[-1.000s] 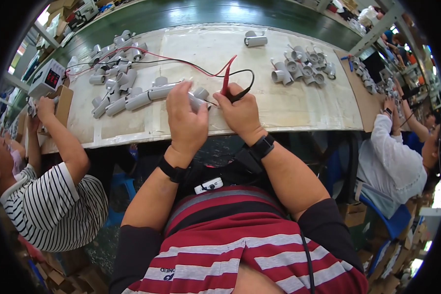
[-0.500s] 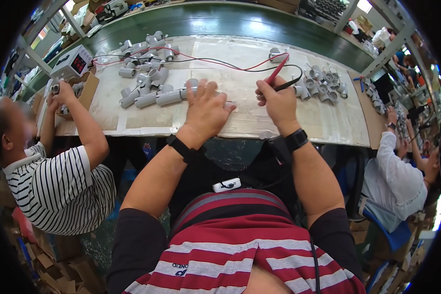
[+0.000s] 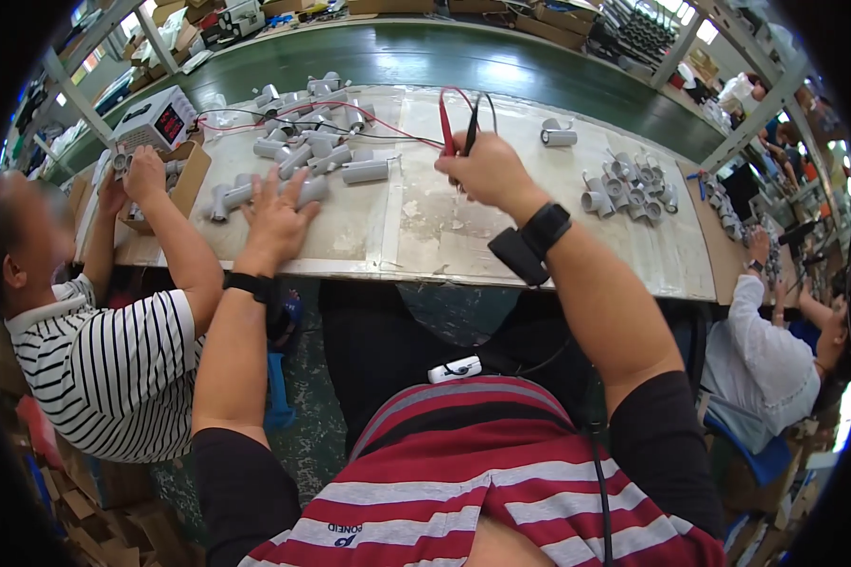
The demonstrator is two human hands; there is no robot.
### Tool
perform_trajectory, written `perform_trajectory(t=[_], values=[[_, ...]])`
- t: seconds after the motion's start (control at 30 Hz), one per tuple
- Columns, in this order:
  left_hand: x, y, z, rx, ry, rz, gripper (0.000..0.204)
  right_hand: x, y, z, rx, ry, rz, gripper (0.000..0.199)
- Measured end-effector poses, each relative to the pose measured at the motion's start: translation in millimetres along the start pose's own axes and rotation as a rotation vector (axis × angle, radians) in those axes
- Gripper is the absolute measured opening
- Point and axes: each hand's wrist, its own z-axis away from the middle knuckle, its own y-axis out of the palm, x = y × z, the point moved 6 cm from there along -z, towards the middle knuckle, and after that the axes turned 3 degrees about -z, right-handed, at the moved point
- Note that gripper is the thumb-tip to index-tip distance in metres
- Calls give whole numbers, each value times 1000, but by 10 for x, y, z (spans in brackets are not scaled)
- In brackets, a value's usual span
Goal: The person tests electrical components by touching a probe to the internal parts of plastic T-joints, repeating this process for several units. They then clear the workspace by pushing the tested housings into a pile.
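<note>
At the workbench [image 3: 425, 250], the left hand [image 3: 276, 210] spreads flat over a grey cylindrical part [image 3: 298, 192] at ten o'clock, pinning it, while the right hand [image 3: 482, 170] pinches red and black test probes [image 3: 456, 123] upright at twelve o'clock, tips kept clear.

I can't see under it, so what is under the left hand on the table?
The left hand lies flat on a grey tube-shaped part, whose ends stick out at both sides. The part's middle is covered by the palm and fingers.

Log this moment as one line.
left hand: flat on grey parts | right hand: holds red and black probes | table: more parts right
</note>
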Motion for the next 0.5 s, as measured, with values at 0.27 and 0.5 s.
perform_trajectory(t=[0.27, 0.5], values=[[-376, -127, -38, -165, 189, -158, 67, 508, -853, -93, -222, -336, 493, 30], [-1289, -86, -126, -94, 528, -210, 54, -290, -803, 395, -303, -162, 307, 29]])
